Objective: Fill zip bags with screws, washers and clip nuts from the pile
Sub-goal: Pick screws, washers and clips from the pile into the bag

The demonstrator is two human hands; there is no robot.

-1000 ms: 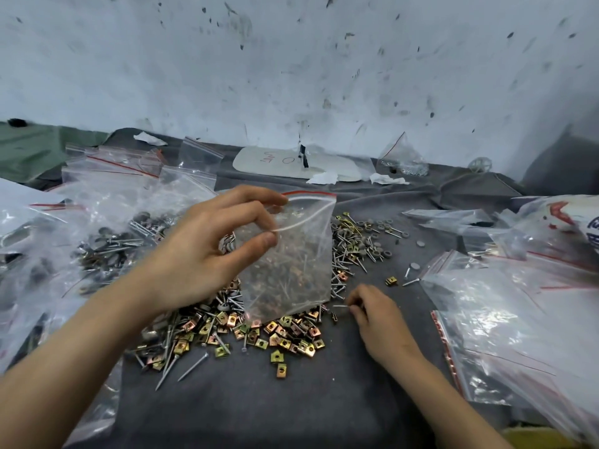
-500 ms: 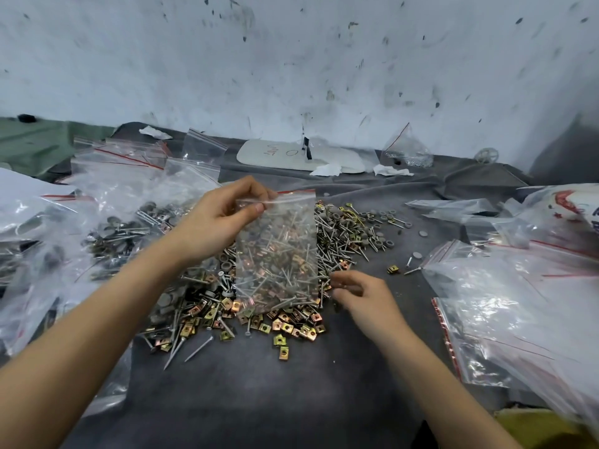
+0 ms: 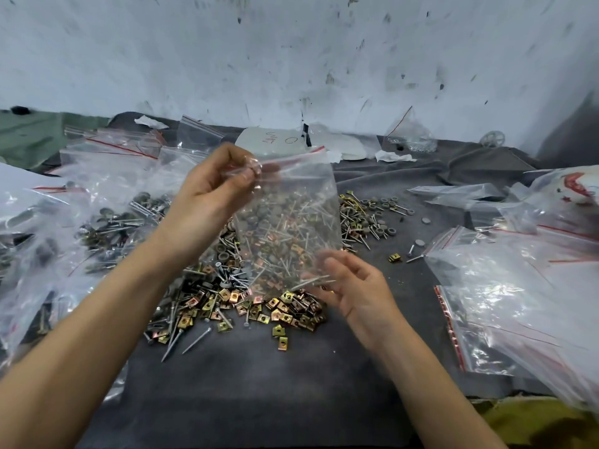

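Note:
My left hand (image 3: 214, 196) pinches the top left corner of a clear zip bag (image 3: 291, 202) with a red strip, which hangs upright over the pile. Through the bag I see the pile (image 3: 227, 286) of screws, grey washers and gold clip nuts (image 3: 291, 311) on the grey cloth. My right hand (image 3: 356, 286) is at the bag's lower right corner, fingers loosely curled, and seems to pinch a few screws (image 3: 311, 281) that point left. Loose washers (image 3: 379, 205) lie behind the bag.
Filled zip bags (image 3: 97, 222) are heaped at the left. Flat zip bags (image 3: 518, 303) are stacked at the right. A white sheet (image 3: 275, 140) and paper scraps lie at the back by the stained wall. Bare grey cloth (image 3: 259, 384) lies in front.
My left hand shifted its grip to the bag's top corner and raised the bag. My right hand lifted off the pile and rose to the bag's lower right corner.

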